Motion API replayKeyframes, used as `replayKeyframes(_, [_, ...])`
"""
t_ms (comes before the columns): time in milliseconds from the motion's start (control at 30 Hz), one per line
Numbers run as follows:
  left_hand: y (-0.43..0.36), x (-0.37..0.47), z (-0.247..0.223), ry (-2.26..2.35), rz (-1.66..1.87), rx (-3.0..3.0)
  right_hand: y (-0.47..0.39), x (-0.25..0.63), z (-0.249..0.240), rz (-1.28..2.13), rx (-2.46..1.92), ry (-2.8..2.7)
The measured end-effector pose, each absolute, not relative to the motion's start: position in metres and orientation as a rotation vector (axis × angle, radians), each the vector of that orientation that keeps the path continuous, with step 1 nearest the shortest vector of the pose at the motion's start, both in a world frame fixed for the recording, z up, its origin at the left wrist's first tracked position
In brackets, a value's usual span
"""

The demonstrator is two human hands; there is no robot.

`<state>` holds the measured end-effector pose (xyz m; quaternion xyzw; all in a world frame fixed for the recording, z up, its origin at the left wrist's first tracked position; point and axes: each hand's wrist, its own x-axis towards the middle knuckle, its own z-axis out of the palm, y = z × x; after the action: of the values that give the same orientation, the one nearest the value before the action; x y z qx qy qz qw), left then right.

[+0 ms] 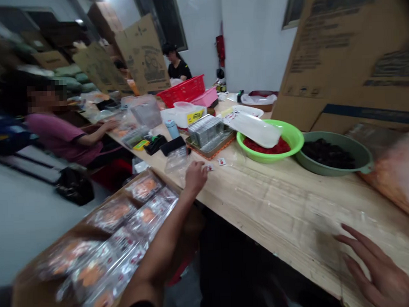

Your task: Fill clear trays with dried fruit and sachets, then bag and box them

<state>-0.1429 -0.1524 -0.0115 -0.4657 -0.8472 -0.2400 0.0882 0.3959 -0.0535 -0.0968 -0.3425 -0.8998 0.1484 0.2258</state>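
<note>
1. Two small white stickers with red marks point(215, 164) lie flat on the long pale wooden table point(280, 204), just beside the left hand point(195, 175). That hand reaches out over the near edge with its fingers curled down toward the nearer sticker; whether it pinches anything I cannot tell.
2. Each sticker is a tiny pale square with a red print, too small to read.
3. The right hand point(379, 268) rests near the right corner, fingers spread wide and flat on the wood, holding nothing, likely as a brace.
4. Just left of the left hand stands a clear plastic clamshell tray point(176, 160), empty as far as shows.
5. Below the left arm, an open brown cardboard box point(94, 260) holds sealed clear packs with orange contents, stacked flat.
6. Farther back sit a lime-green plastic bowl of red pieces point(274, 144) and a dull green basin of dark pieces point(335, 153).
7. A person in a purple shirt point(63, 136) sits at the far left.
</note>
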Motion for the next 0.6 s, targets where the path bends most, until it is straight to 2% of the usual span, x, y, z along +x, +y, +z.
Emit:
replayKeyframes(133, [-0.155, -0.132, -0.039, -2.360, -0.596, -1.647, -0.042, 0.335, -0.048, 0.329, -1.022, -2.476])
replayKeyframes(233, [-0.149, -0.097, -0.061, -2.141, -0.736, -1.835, 0.002, 0.294, -0.018, 0.259, -1.097, -2.465])
replayKeyframes(400, [-0.135, -0.062, -0.084, -2.089, -1.008, -1.868, 0.091, 0.261, 0.005, 0.049, -1.552, -2.413])
replayKeyframes(600, [-0.130, -0.070, -0.094, -2.052, -1.146, -1.817, 0.166, 0.248, 0.018, 0.341, -1.592, -2.662])
